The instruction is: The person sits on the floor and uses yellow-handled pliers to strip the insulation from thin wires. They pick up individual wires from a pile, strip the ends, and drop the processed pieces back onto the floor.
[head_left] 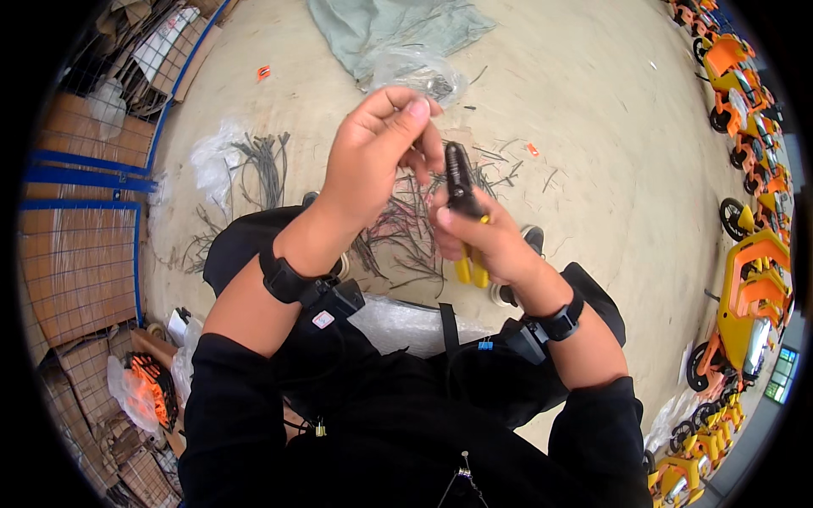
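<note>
In my right hand is a pair of wire strippers with a dark toothed head and yellow handles, its head pointing up and away from me. My left hand is raised beside that head, thumb and forefinger pinched together; whatever lies between them is too small to make out. Below both hands, many cut lengths of dark wire, some reddish, are strewn over the floor between my feet. Left of them lies a thicker bunch of grey wires.
Beyond the wires lie a clear plastic bag and a grey-green sheet. A blue-framed mesh cage with cardboard stands at left. Several small yellow-orange motorbikes line the right side. Bubble wrap sits between my legs.
</note>
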Action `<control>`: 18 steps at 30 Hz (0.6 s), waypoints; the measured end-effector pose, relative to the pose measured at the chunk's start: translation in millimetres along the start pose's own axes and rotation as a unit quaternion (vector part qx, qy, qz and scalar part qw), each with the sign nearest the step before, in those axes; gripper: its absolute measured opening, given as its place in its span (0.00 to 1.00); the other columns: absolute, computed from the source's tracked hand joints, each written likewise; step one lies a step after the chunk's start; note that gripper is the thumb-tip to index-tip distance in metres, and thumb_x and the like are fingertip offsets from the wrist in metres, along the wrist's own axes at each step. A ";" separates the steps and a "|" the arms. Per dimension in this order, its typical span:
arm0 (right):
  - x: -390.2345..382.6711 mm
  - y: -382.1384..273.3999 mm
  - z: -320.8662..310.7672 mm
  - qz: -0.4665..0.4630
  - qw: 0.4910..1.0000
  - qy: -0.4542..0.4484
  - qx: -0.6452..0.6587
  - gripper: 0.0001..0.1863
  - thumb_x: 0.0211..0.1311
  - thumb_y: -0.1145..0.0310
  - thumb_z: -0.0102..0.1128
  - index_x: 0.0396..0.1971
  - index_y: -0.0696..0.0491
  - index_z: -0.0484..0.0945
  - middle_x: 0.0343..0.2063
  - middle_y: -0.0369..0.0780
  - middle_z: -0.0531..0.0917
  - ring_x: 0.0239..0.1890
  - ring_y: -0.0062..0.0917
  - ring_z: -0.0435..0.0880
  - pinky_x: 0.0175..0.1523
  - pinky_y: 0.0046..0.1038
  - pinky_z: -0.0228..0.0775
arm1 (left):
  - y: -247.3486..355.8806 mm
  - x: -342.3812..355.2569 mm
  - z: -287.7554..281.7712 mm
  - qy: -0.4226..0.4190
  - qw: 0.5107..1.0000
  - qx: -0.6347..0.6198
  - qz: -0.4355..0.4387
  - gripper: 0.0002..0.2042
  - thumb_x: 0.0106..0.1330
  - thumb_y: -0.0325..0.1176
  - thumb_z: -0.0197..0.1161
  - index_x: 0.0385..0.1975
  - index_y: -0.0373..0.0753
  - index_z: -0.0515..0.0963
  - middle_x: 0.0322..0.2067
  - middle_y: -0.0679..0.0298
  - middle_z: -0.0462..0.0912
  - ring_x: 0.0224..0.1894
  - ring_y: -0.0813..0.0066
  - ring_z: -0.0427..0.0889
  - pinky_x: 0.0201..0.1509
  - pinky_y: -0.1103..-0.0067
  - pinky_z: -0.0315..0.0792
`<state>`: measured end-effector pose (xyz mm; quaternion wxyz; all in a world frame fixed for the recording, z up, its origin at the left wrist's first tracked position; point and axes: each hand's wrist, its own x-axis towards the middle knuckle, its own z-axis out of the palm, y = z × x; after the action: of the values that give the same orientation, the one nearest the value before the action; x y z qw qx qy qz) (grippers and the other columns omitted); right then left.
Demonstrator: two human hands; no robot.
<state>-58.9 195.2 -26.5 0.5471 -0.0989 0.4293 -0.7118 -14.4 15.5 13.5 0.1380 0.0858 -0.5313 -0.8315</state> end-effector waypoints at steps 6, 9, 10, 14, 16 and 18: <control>-10.3 -8.4 -2.4 0.026 0.992 0.086 -0.089 0.10 0.69 0.70 0.56 0.46 0.56 0.73 0.20 0.29 0.68 0.20 0.13 0.64 0.25 0.19 0.57 | 10.0 8.1 -39.7 0.050 0.995 0.060 0.059 0.10 0.74 0.37 0.53 0.42 0.37 0.75 0.33 0.61 0.82 0.40 0.69 0.83 0.38 0.79 0.77; -13.7 -2.7 -4.1 0.031 0.989 0.077 -0.126 0.07 0.70 0.70 0.54 0.43 0.55 0.73 0.20 0.28 0.68 0.20 0.11 0.62 0.25 0.18 0.54 | 14.4 5.1 -49.7 0.070 0.993 0.073 0.060 0.10 0.74 0.37 0.53 0.42 0.37 0.75 0.35 0.61 0.82 0.41 0.70 0.83 0.38 0.79 0.77; -15.0 -0.5 -4.0 0.034 0.988 0.074 -0.134 0.06 0.70 0.70 0.54 0.42 0.55 0.73 0.20 0.28 0.67 0.20 0.11 0.62 0.25 0.18 0.54 | 14.8 3.8 -52.8 0.076 0.992 0.077 0.059 0.10 0.74 0.37 0.53 0.42 0.38 0.75 0.35 0.61 0.82 0.42 0.70 0.83 0.38 0.78 0.77; -17.5 2.4 -5.5 0.043 0.982 0.073 -0.169 0.04 0.70 0.71 0.53 0.40 0.53 0.72 0.21 0.28 0.67 0.21 0.10 0.61 0.24 0.17 0.52 | 20.9 4.8 -56.6 0.098 0.986 0.116 0.064 0.10 0.74 0.39 0.53 0.42 0.38 0.75 0.37 0.61 0.82 0.43 0.71 0.82 0.39 0.78 0.76; -16.9 1.7 -6.1 0.041 0.983 0.062 -0.170 0.03 0.70 0.71 0.53 0.40 0.53 0.72 0.22 0.29 0.69 0.21 0.10 0.62 0.25 0.17 0.52 | 21.9 7.3 -58.7 0.102 0.984 0.131 0.058 0.11 0.73 0.39 0.53 0.42 0.38 0.74 0.38 0.60 0.82 0.43 0.71 0.82 0.39 0.78 0.75; -15.9 -3.7 -1.7 0.040 0.983 0.061 -0.168 0.03 0.70 0.71 0.52 0.39 0.53 0.72 0.24 0.31 0.72 0.22 0.11 0.64 0.26 0.17 0.55 | 21.1 11.4 -60.5 0.090 0.985 0.142 0.029 0.13 0.73 0.41 0.53 0.44 0.37 0.74 0.40 0.59 0.82 0.44 0.71 0.82 0.41 0.77 0.76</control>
<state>-56.4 210.0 -19.6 0.5237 -0.1282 0.5789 -0.6117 -4.9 -48.6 7.2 0.1953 0.1633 -0.6314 -0.7325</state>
